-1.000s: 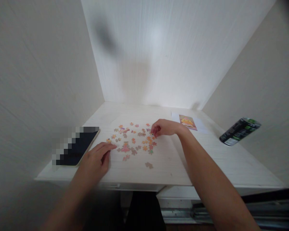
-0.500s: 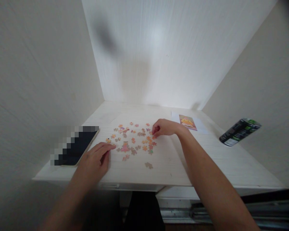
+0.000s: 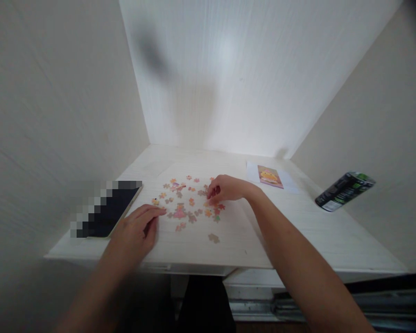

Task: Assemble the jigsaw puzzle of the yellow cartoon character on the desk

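Several small orange, pink and brown puzzle pieces [image 3: 190, 203] lie scattered on a white desk [image 3: 298, 231]. My right hand [image 3: 224, 189] hovers over the right part of the scatter, fingers curled down in a pinch on pieces I cannot make out. My left hand [image 3: 138, 226] rests flat on the desk at the left edge of the pieces, fingers stretched toward them and holding nothing. One loose piece [image 3: 214, 238] lies apart, nearer the front edge.
A dark tablet [image 3: 111, 210] lies at the desk's left. A picture card on white paper [image 3: 270, 177] sits at the back right. A black and green can [image 3: 345, 190] lies on its side at the far right. Walls close in on three sides.
My right hand has slid left over the pieces, from the right edge of the scatter toward its middle. The left hand has stayed put.
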Demonstrator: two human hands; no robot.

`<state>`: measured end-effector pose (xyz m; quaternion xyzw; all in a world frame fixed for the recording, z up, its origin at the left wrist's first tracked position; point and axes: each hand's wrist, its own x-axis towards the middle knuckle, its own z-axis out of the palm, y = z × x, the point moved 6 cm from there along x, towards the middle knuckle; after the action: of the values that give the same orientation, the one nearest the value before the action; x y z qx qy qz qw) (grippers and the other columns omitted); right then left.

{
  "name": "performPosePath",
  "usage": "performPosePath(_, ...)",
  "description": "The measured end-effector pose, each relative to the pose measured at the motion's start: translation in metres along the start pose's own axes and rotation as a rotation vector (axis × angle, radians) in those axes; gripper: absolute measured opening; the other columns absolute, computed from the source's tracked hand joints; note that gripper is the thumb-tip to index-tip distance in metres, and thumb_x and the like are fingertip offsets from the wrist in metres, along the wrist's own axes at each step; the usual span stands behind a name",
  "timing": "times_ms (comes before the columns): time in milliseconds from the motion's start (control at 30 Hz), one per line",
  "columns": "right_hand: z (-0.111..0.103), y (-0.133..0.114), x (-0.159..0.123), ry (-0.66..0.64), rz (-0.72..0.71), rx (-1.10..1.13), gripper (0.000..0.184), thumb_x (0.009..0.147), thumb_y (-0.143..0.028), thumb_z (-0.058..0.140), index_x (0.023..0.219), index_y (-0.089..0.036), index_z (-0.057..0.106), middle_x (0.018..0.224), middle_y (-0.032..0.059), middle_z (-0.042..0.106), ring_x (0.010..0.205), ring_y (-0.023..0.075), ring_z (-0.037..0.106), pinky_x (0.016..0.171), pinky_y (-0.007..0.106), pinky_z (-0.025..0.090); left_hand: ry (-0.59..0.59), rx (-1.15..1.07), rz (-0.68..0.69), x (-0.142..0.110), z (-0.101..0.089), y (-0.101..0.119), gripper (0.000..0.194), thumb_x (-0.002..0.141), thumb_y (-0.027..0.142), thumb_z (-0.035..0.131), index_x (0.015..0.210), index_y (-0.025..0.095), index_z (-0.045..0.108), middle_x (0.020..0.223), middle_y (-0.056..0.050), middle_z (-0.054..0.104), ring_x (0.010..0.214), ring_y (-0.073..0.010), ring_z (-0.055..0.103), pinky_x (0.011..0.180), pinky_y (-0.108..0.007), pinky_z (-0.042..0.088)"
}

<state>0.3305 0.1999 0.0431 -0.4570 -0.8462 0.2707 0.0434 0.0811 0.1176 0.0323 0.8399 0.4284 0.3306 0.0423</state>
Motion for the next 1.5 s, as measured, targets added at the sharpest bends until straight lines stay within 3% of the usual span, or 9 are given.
performPosePath(233,0.01,-0.018,0.0,-0.009,0.058,-0.09,0.013,0.071,-0.023,0.07,0.083,-0.018,0.073,0.079,0.0046,0.071,0.063,0.0117,0.06,0.054,0.021,0.041,-0.013,0.031,0.01,-0.002,-0.001,0.002,0.023,0.089,0.021,0.047,0.104,0.02,0.064,0.106,-0.004,0.066,0.101,-0.017,0.06,0.094,-0.038,0.049)
performPosePath(367,0.013,-0.029,-0.005,-0.052,0.063,-0.02,0.01,0.074,-0.018,0.065,0.083,-0.016,0.069,0.073,0.0029,0.069,0.054,0.0089,0.057,0.049,0.02,0.039,-0.118,0.083,0.073,-0.003,0.004,0.012,0.029,0.089,0.021,0.046,0.113,0.022,0.062,0.117,-0.005,0.063,0.111,-0.0195,0.055,0.1,-0.043,0.046)
performPosePath(500,0.018,-0.035,-0.003,-0.065,0.036,0.02,0.029,0.075,-0.012,0.058,0.101,-0.019,0.069,0.076,0.0017,0.069,0.05,0.0074,0.056,0.049,0.02,0.039,-0.201,0.073,0.11,-0.004,0.008,0.018,0.038,0.089,0.018,0.041,0.122,0.023,0.058,0.129,-0.003,0.059,0.123,-0.0178,0.049,0.111,-0.044,0.037)
performPosePath(633,0.02,-0.038,0.003,-0.013,-0.012,0.009,0.032,0.077,-0.012,0.053,0.102,-0.022,0.071,0.078,0.0013,0.068,0.052,0.0074,0.055,0.051,0.021,0.04,-0.225,0.072,0.11,-0.004,0.009,0.019,0.037,0.089,0.018,0.042,0.122,0.022,0.058,0.127,-0.003,0.06,0.12,-0.0172,0.049,0.11,-0.042,0.037)
performPosePath(833,0.023,-0.048,0.011,0.126,-0.107,0.087,0.012,0.075,-0.015,0.058,0.083,-0.015,0.068,0.07,0.0013,0.065,0.059,0.0092,0.054,0.054,0.021,0.04,-0.224,0.101,0.094,-0.002,0.006,0.022,0.034,0.09,0.021,0.042,0.118,0.022,0.06,0.121,-0.006,0.06,0.114,-0.0212,0.051,0.104,-0.045,0.041)
performPosePath(1067,0.032,-0.064,0.016,0.157,-0.18,0.25,0.009,0.074,-0.016,0.06,0.081,-0.014,0.066,0.072,0.0014,0.066,0.063,0.0095,0.058,0.059,0.02,0.044,-0.164,0.006,0.094,-0.005,-0.001,0.026,0.029,0.089,0.027,0.049,0.115,0.021,0.06,0.116,-0.005,0.063,0.113,-0.0196,0.053,0.105,-0.043,0.041)
performPosePath(1233,0.033,-0.064,0.016,0.152,-0.132,0.2,0.012,0.075,-0.017,0.059,0.085,-0.015,0.066,0.069,0.0005,0.064,0.06,0.0092,0.055,0.055,0.02,0.041,-0.228,0.095,0.133,-0.006,0.006,0.026,0.04,0.09,0.031,0.047,0.128,0.022,0.053,0.136,-0.006,0.054,0.13,-0.0223,0.043,0.113,-0.05,0.032)
performPosePath(1367,0.039,-0.06,0.02,0.152,-0.115,0.189,0.023,0.077,-0.017,0.056,0.096,-0.017,0.069,0.066,-0.0009,0.063,0.058,0.0089,0.055,0.055,0.02,0.04,-0.297,0.127,0.097,-0.004,0.011,0.025,0.041,0.091,0.032,0.043,0.131,0.023,0.052,0.135,-0.006,0.055,0.128,-0.0226,0.044,0.113,-0.049,0.032)
performPosePath(1500,0.043,-0.06,0.022,0.172,-0.091,0.131,0.021,0.076,-0.017,0.058,0.093,-0.018,0.071,0.067,-0.0008,0.066,0.058,0.0087,0.056,0.055,0.02,0.039,-0.296,0.138,0.066,-0.002,0.009,0.026,0.04,0.092,0.036,0.043,0.128,0.024,0.055,0.131,-0.008,0.054,0.124,-0.0248,0.045,0.11,-0.049,0.035)
